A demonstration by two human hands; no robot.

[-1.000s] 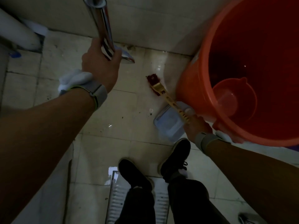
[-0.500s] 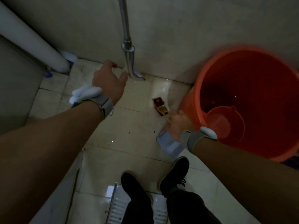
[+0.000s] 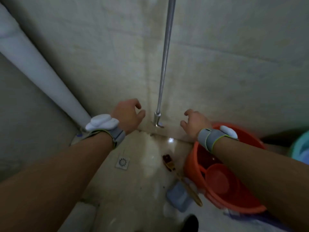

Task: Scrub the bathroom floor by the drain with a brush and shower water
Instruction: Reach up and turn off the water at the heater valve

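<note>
Your left hand hovered at nine o'clock of the lower end of the metal pipe, and your right hand at three o'clock. Both were clear of the pipe, fingers loosely curled, holding nothing. The brush lay on the floor, its dark head at three o'clock of the drain. Its handle ran toward five o'clock across a blue pad. The orange bucket stood just beside the brush at three o'clock, with a scoop inside.
</note>
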